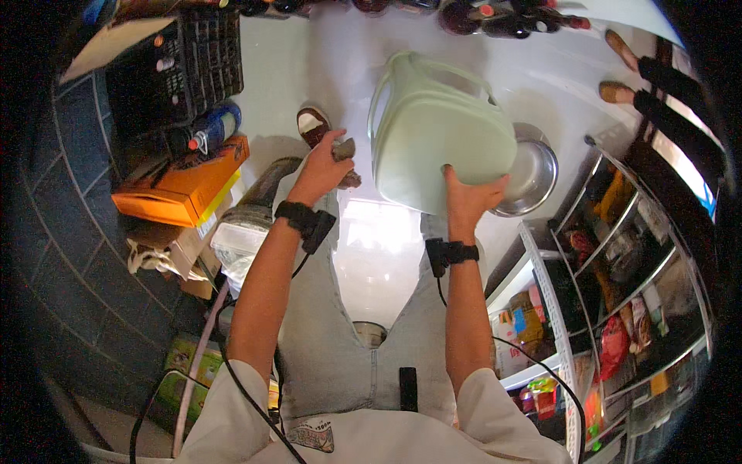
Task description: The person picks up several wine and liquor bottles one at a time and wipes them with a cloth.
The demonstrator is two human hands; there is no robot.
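Observation:
My left hand (323, 168) grips a crumpled greyish-brown cloth (344, 152), which shows past the fingers. With my right hand (476, 194) I hold a pale green plastic stool (443, 136) by its smooth seat; the thumb or a finger is at a small hole near the seat's edge. The stool is tilted, its legs pointing away from me. Partly behind it, a round stainless steel basin (530, 177) stands on the floor at the right. Black bands with small boxes and cables are strapped to both wrists.
At the left are a black plastic crate (211, 64), a blue-labelled bottle (223, 123) and an orange box (185, 188). Dark bottles (458, 17) line the far side. A wire rack (629, 301) with packaged goods stands right. Another person's feet (617, 91) are at the upper right.

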